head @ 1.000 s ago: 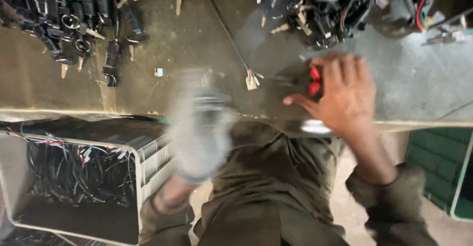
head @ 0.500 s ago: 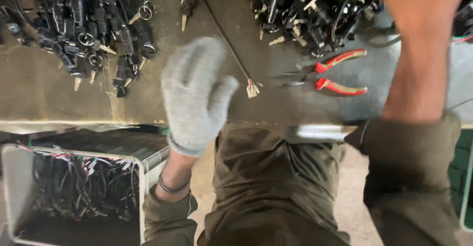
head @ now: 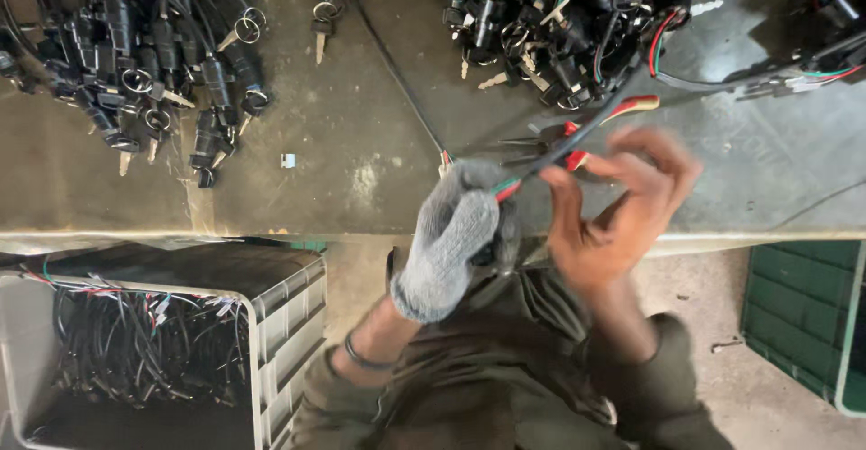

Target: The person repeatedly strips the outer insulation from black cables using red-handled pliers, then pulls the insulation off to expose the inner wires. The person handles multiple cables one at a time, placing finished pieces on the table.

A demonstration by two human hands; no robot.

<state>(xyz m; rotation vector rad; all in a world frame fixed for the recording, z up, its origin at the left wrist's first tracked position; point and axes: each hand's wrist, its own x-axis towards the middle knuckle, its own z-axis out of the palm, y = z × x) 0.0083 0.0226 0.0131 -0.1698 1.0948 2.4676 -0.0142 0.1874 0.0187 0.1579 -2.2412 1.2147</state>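
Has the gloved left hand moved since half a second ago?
Yes. The gloved left hand has shifted right along the bench edge, from left of the red-handled pliers to just beneath them, and now meets the bare right hand.

Single view only: head cam, worn by the person, looking near straight down over their own lap and the workbench edge. Bench fills upper half of frame, its front edge running left-right across the middle; floor and the person's trousers fill the lower half. Close range: left hand, in a grey glove, and bare right hand sit at frame centre, just over the bench edge. Grey crate of wires at lower left, green crate at lower right, both below bench level. No 2nd view, so no shared area.
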